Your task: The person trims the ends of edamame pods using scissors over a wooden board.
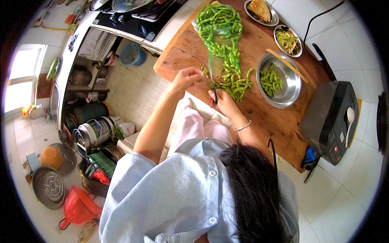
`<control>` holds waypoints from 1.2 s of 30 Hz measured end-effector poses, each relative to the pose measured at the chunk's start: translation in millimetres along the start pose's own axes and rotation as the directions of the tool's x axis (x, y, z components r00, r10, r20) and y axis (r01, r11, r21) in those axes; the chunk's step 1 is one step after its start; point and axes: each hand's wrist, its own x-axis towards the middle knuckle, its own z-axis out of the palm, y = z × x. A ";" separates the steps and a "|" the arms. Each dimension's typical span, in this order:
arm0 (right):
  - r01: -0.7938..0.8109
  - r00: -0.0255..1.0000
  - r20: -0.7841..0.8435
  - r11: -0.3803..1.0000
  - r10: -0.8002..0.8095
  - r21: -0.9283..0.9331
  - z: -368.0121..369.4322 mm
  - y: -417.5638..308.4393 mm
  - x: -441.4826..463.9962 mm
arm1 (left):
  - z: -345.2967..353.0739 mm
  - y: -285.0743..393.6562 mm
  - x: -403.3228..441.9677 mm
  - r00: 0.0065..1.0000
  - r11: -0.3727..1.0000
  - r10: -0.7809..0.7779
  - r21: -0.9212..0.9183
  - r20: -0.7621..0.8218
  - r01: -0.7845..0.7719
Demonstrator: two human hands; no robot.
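Note:
My right hand (222, 102) is closed around the black handles of a pair of scissors (214, 95) at the near edge of the wooden table. My left hand (189, 81) is beside the scissors, its fingers bent together near small green bits; whatever they pinch is too small to make out. Loose green pods (239, 86) lie just beyond the scissors. Farther back, a green mesh bag (219, 24) full of pods rests on the table. To the right, a steel bowl (289, 87) holds cut pods, with chopsticks (287, 65) across its rim.
Two plates of food (288, 41) (261, 12) stand at the back right. A black rice cooker (328, 121) with a white spoon sits at the right end of the wooden table (267, 129). A stove (133, 24) is at the upper left, pots and buckets (95, 131) below.

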 end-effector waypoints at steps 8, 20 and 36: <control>0.096 0.994 0.051 0.995 -0.096 -0.012 11.1 7.4 3.1 | 19.5 -3.1 -6.6 0.988 0.745 -0.030 -0.662 -0.152 -0.079; 0.126 0.991 0.038 0.987 -0.130 0.100 26.6 -20.1 -2.8 | 38.6 -7.1 -18.1 0.962 0.692 -0.065 -0.706 -0.265 -0.148; 0.160 0.987 0.022 0.984 -0.158 -0.077 28.7 -4.4 7.9 | 43.6 -17.9 -19.5 0.902 0.723 -0.106 -0.655 -0.419 -0.219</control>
